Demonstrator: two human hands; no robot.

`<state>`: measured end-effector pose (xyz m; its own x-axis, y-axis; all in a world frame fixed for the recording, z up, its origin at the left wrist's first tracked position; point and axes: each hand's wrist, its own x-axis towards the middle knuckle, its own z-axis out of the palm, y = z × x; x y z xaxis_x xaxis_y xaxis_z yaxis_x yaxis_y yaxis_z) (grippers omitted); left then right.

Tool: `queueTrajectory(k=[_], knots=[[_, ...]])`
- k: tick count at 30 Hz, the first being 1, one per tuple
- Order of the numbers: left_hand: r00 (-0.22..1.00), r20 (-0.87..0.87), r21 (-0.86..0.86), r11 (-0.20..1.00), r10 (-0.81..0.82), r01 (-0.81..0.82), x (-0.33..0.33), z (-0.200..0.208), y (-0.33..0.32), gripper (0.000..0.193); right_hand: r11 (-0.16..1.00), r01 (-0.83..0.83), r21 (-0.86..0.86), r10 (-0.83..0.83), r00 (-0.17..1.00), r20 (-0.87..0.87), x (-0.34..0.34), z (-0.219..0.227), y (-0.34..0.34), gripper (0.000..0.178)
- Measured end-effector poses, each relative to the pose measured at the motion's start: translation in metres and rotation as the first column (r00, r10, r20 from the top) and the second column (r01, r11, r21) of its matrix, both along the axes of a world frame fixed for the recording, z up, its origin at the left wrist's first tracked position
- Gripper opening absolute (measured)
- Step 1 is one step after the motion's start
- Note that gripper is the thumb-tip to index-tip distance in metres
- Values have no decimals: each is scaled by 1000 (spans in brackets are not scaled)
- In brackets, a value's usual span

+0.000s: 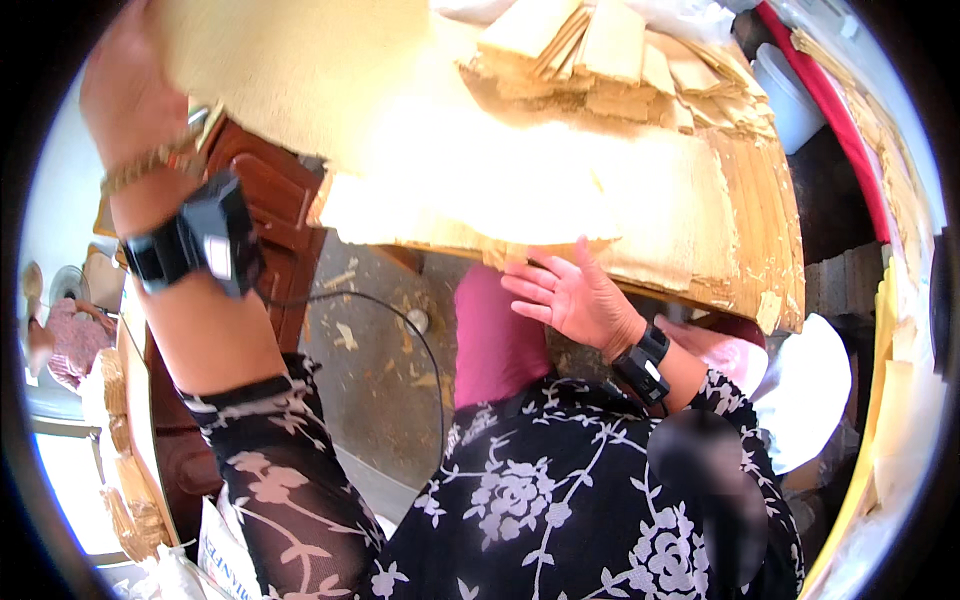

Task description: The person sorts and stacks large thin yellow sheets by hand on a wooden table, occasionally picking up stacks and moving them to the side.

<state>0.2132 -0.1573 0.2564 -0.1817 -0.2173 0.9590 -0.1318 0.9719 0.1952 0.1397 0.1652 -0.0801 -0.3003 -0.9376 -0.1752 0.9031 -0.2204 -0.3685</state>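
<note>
A large thin sheet of pale wood veneer (pixel 300 70) stretches from the upper left across the table, its middle washed out by glare. My left hand (pixel 135 95), slightly blurred, is at the sheet's left edge and appears to grip it; its fingers are mostly hidden. The sheet reaches out past the table's left end there. My right hand (pixel 575 297) is open, palm up, fingers stretched and thumb apart, just at the table's near edge below the veneer. Nothing lies in that palm. Black devices are strapped to both of my wrists.
Folded veneer pieces (pixel 610 50) are piled at the back of the wooden table (pixel 765 220). A pale bucket (pixel 785 95) stands beyond its right end. Reddish-brown carved wood panels (pixel 265 190) stand at left. Wood scraps litter the floor (pixel 375 350); a black cable (pixel 345 293) hangs from my left wrist.
</note>
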Motion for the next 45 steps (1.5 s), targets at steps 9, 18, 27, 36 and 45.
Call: queueTrajectory(k=[9, 18, 27, 36, 45], knots=[[861, -466, 821, 262, -204, 507, 29, -101, -44, 41, 834, 493, 248, -488, 868, -86, -74, -5, 4, 26], [971, -234, 972, 20, -47, 235, 33, -319, -57, 25, 432, 861, 270, -704, 509, -495, -71, 12, 108, 29], [927, -267, 963, -46, -262, 264, 9, -362, 31, 28, 241, 887, 394, -643, 450, -620, -97, -9, 172, 28], [912, -296, 955, -125, -285, 270, 30, -368, 59, 27, 439, 854, -279, 54, -336, -940, -51, 62, 27, 30], [888, -307, 947, -207, -343, 248, 37, -368, 68, 26, 697, 677, -238, 437, -664, -607, 0, 12, -110, 29]])
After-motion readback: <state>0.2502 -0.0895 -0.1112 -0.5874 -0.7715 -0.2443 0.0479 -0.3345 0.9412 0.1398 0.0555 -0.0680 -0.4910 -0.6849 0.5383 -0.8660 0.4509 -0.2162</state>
